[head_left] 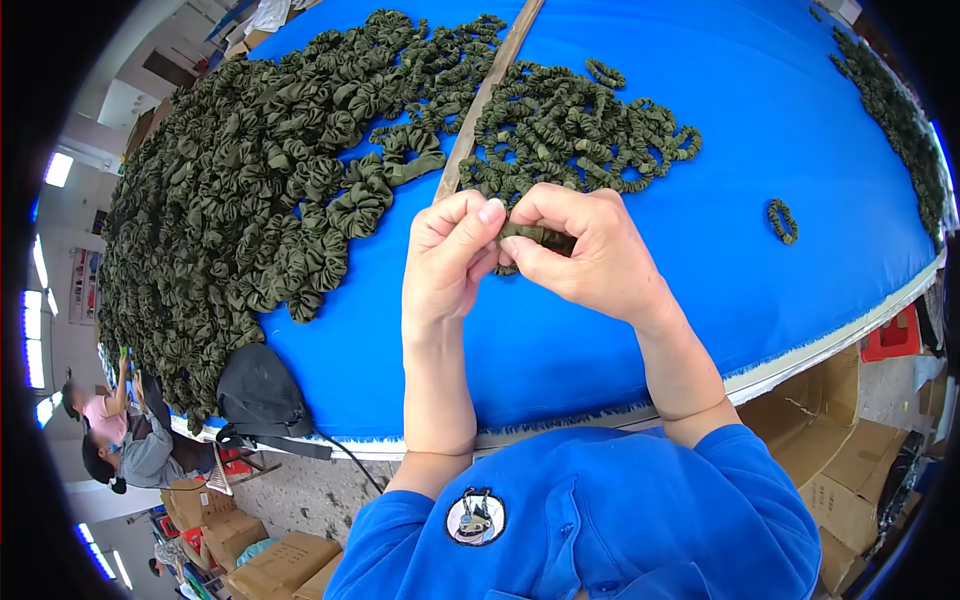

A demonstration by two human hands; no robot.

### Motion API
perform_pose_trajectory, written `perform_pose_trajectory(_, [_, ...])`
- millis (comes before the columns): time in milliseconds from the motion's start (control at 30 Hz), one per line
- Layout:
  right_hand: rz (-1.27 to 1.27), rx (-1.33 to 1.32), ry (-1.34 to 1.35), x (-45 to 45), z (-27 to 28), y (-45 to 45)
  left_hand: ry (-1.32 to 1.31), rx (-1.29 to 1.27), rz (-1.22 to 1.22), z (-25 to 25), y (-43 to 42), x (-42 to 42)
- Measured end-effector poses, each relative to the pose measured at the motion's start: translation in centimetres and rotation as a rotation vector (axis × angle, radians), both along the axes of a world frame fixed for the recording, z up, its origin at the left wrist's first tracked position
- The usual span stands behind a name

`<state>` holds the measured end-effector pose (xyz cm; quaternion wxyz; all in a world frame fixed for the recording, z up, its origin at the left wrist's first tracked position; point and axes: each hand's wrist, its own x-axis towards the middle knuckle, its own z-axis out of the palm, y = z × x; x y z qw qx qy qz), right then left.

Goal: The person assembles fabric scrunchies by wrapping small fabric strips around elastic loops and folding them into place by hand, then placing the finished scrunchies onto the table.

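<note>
Between my two hands is a dark green scrunchie (540,236), mostly covered by fingers. My left hand (450,250) pinches one side of it with thumb and fingertips. From the other side my right hand (590,245) grips it, thumb below and fingers above. Just beyond my hands lies a pile of thin green scrunchies (570,120). A far larger heap of fuller green scrunchies (250,170) spreads over the left of the table. One thin scrunchie (782,221) rests alone to the right.
A wooden strip (490,95) divides the two piles on the blue-covered table (760,100). A black bag (262,390) sits at the left front edge. More green pieces (890,120) line the far right. Cardboard boxes (850,480) stand below; two people (150,450) are at left.
</note>
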<state>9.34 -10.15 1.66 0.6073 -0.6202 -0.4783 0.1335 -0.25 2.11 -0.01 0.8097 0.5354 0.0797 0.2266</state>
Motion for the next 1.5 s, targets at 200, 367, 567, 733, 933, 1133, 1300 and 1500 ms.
perform_pose_trajectory(200, [-0.001,-0.045,0.001,0.2,0.0,-0.2,-0.031,-0.179,0.044,-0.1,-0.2,0.3])
perform_pose_trajectory(367, [0.016,-0.067,0.023,0.4,0.1,-0.2,-0.067,-0.202,0.066,-0.2,-0.3,0.3])
perform_pose_trajectory(567, [0.037,-0.082,0.064,0.5,0.2,-0.3,-0.069,-0.223,0.073,-0.2,-0.4,0.4])
perform_pose_trajectory(733, [0.101,-0.101,0.211,0.8,0.3,-0.5,-0.067,-0.234,0.067,-0.1,-0.6,0.5])
perform_pose_trajectory(933, [0.012,0.108,0.372,2.1,-0.3,-0.2,-0.132,-0.387,0.101,0.0,-1.0,1.2])
perform_pose_trajectory(1133, [0.011,0.112,0.543,2.1,-0.3,0.0,-0.199,-0.546,0.102,-0.5,-0.2,1.3])
perform_pose_trajectory(1300, [0.041,0.049,0.475,2.1,-1.5,0.6,-0.227,-0.596,0.05,-1.5,0.3,1.3])
perform_pose_trajectory(1500, [0.064,0.106,0.545,1.8,-0.7,0.4,-0.207,-0.439,0.072,-0.8,-1.1,1.9])
